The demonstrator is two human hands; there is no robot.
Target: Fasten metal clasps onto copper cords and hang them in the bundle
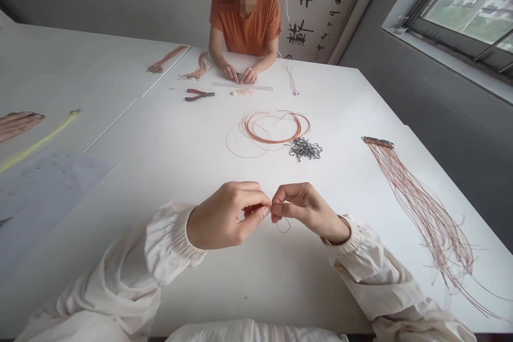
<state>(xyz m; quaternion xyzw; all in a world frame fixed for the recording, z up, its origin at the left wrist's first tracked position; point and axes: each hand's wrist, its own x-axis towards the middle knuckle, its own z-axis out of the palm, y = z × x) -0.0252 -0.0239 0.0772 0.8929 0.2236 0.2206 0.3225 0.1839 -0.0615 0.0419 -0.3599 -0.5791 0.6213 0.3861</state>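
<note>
My left hand (230, 216) and my right hand (306, 208) meet fingertip to fingertip just above the white table, both pinched closed. A small loop of thin line (284, 228) hangs beneath my right fingers, which grip it. Whatever sits between my left thumb and finger is too small and covered to make out. Beyond my hands lies a loose coil of orange line (297, 131). Touching its right side is a heap of dark metal hooks (305, 148).
At right lies a long bundle of lines (425, 206) with hooks lined up at its far end. A person in an orange top (246, 26) works opposite, near red-handled pliers (199, 94) and a clear ruler (242, 86). Another person's hand (20, 125) rests at left beside a yellow strand (44, 140).
</note>
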